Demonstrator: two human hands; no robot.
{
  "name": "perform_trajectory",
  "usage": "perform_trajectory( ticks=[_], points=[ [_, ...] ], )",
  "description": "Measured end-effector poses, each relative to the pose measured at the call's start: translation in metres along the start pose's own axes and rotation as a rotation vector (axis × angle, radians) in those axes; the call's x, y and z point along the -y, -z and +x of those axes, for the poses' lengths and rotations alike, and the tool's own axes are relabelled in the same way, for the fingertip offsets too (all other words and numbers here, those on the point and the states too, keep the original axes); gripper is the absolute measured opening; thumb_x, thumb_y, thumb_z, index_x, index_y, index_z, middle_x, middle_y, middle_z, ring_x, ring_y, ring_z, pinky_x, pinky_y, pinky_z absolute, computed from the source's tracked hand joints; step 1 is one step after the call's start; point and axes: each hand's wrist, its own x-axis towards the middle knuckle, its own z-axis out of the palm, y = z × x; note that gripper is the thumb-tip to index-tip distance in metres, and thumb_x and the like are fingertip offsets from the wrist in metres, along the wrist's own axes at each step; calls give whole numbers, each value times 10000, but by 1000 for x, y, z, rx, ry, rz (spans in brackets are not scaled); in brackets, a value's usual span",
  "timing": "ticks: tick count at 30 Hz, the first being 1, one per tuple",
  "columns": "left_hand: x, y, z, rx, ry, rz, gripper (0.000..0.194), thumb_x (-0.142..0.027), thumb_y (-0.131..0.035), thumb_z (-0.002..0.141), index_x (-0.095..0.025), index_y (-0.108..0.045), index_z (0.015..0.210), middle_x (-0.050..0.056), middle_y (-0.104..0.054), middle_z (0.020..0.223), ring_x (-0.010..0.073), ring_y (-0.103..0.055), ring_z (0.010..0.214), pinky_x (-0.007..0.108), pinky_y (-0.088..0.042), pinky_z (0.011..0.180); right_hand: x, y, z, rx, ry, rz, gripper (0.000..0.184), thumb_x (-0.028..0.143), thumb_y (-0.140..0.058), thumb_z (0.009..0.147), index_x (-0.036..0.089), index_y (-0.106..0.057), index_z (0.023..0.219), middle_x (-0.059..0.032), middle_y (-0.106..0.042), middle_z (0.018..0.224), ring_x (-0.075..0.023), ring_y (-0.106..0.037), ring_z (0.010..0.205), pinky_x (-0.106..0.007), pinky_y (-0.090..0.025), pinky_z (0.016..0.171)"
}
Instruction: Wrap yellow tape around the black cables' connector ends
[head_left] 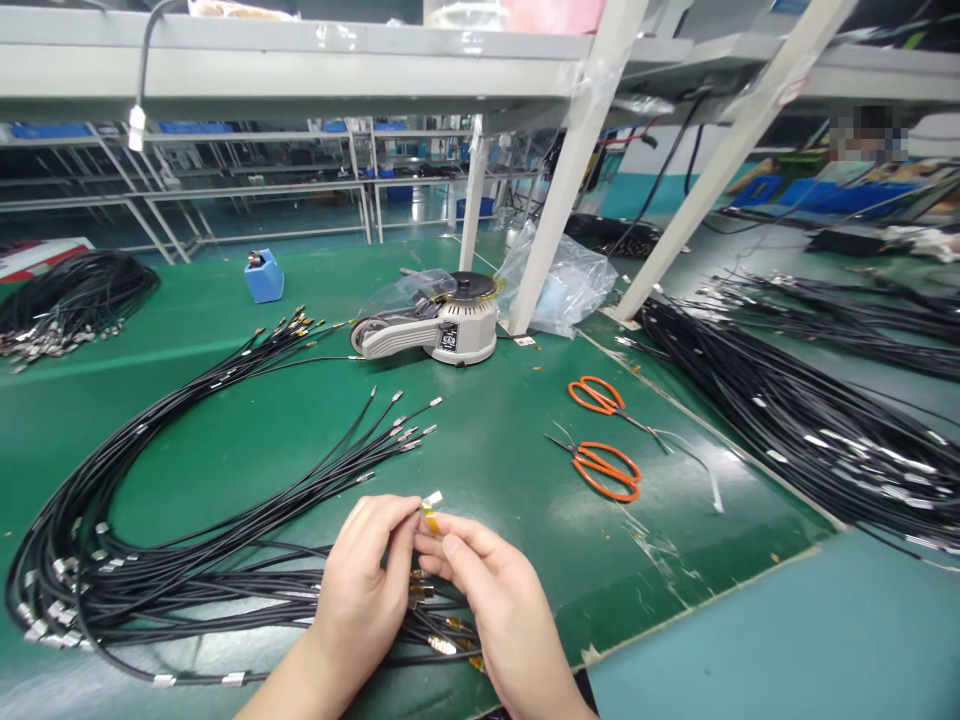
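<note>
Over the front of the green table, my left hand pinches the end of a black cable, whose silver connector pokes out above the fingertips. My right hand is closed right beside it, fingertips on a small strip of amber tape at the connector. Whether the strip is fully wrapped around is hard to see. Beneath both hands, a looped bundle of black cables spreads to the left; several ends under my right hand carry amber tape.
A round tape dispenser stands ahead. Two orange-handled scissors lie to the right, close to thin clear strips. More black cables fill the right side. A blue holder sits at the back left. Slanted white posts rise behind.
</note>
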Motion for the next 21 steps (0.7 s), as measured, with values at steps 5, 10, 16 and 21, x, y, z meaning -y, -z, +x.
perform_trajectory(
  ticks=[5,10,16,21],
  points=[
    [1,1,0,-10,59,35,142,-104,-541,860,-171,-604,968,36,-638,889,128,-603,830,234,-494,759,1,-2,1,-6,-29,58,230,318,-675,786,149,-718,935,-106,-725,953,-246,-663,930,-381,-500,861],
    [2,2,-2,-4,77,39,137,-124,-519,878,-193,-615,947,29,-625,856,135,-596,800,256,-499,722,8,-7,-2,-19,-206,313,276,240,-722,729,113,-704,974,-133,-720,1014,-220,-659,918,-321,-504,799],
    [3,1,-3,-13,93,37,136,-138,-506,888,-196,-605,961,36,-628,864,143,-594,800,271,-496,723,9,-8,-4,-66,-200,343,455,291,-739,724,119,-610,1125,-129,-709,1028,-215,-656,898,-338,-514,782],
    [3,0,-1,-1,119,18,93,-161,-524,882,-194,-597,929,24,-633,820,142,-588,759,271,-486,694,4,-12,3,-146,-77,130,380,375,-762,697,151,-622,970,-46,-692,854,-161,-632,759,-277,-535,658]
  ],
)
